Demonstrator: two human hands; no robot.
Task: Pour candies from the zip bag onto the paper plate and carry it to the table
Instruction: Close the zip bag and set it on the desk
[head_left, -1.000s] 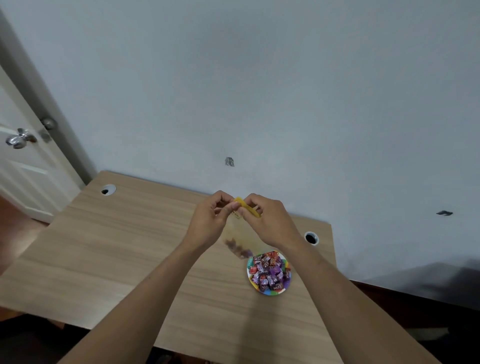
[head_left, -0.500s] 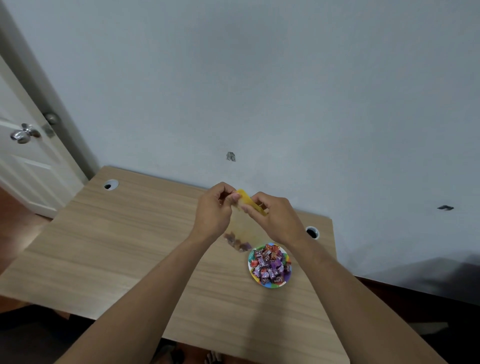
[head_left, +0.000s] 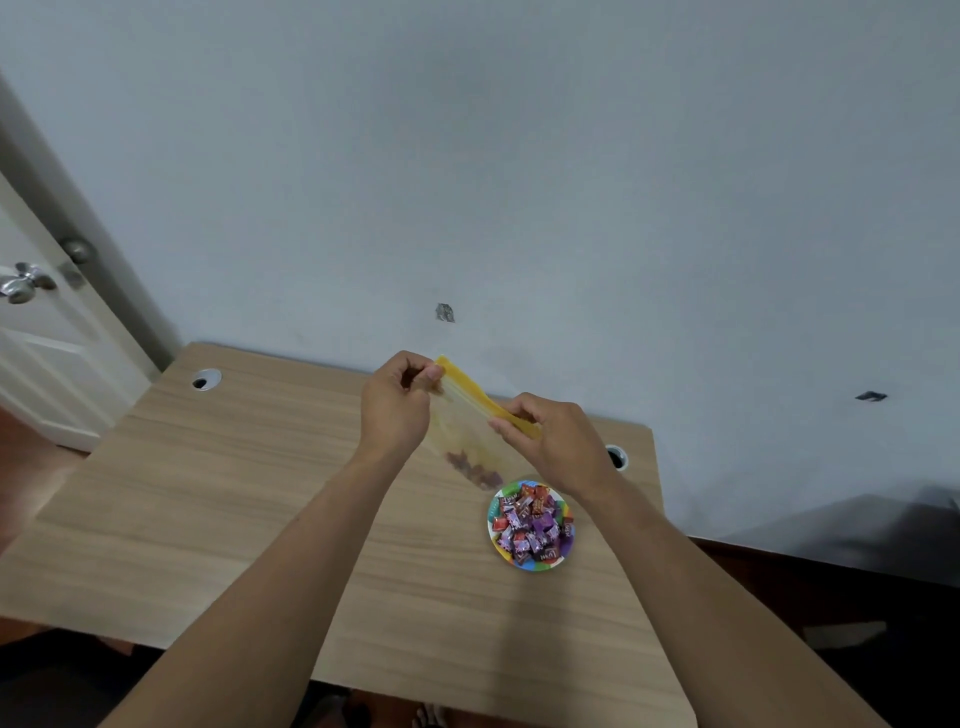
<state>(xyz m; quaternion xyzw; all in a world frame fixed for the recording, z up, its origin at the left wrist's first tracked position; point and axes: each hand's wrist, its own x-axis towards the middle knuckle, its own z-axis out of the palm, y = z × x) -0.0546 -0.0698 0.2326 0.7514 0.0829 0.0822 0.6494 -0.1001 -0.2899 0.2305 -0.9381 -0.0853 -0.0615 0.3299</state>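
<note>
A clear zip bag (head_left: 462, 431) with a yellow zip strip hangs above the wooden desk. My left hand (head_left: 397, 402) pinches the strip's left end and my right hand (head_left: 556, 441) pinches its right end, so the strip is stretched between them. A few reddish candies sit in the bag's bottom corner. Below and right of the bag, a small paper plate (head_left: 551, 564) with a colourful rim lies on the desk, piled with purple and red wrapped candies (head_left: 530, 522).
The wooden desk (head_left: 208, 493) stands against a pale blue wall, with cable holes at back left (head_left: 206, 379) and back right (head_left: 616, 458). A white door with a metal handle (head_left: 23, 283) is at far left. Dark floor lies to the right.
My hands have moved apart along the yellow zip strip, the right one sliding right and down. The bag now hangs spread between them. The plate has not moved.
</note>
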